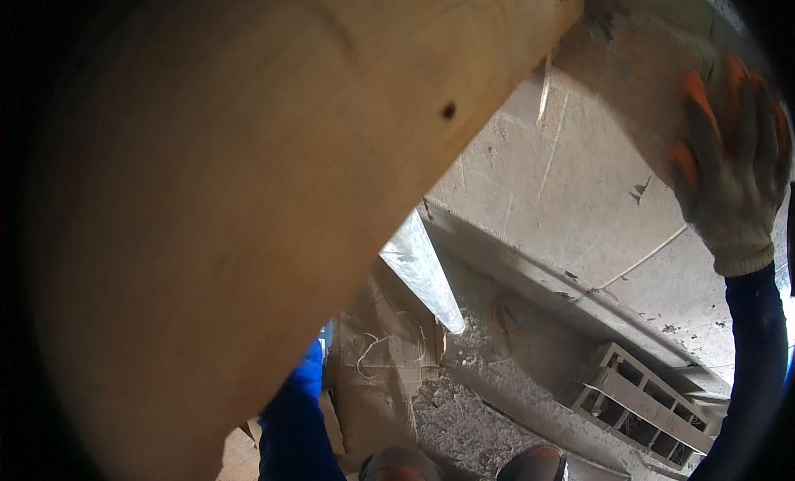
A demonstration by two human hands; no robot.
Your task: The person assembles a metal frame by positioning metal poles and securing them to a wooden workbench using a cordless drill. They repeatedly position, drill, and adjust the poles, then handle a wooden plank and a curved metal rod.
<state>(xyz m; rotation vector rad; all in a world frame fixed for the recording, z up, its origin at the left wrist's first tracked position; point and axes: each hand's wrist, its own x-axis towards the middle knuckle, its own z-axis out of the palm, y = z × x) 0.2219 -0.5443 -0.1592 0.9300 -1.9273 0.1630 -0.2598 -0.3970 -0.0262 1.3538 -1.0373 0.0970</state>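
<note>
The right hand [729, 162], in a grey knit glove with orange fingertips, is raised at the upper right of the view. Its fingers are spread fairly wide and pressed flat against the concrete wall [571, 158], with nothing gripped in it. A dark blue sleeve [749, 373] runs down from the glove cuff to the lower right edge.

The left hand cannot be seen: only a bright blue sleeve [290, 423] comes up from the lower edge and disappears behind the wooden board [248, 191], so whether that hand grips the board cannot be told. The board is broad, pale and blurred, very close to the camera, filling the left and middle of the view and slanting up to the top edge; a small dark knot shows near its right edge.

Past the board, a light grey strip [422, 270] slants down along the wall. Below it the floor [464, 415] is rough concrete covered with grey rubble and dust, with thin pale wires lying in loops. A hollow concrete block [642, 402] with open cells lies on the floor at the lower right, well apart from the hand. Two shoe tips [530, 464] show at the bottom edge.
</note>
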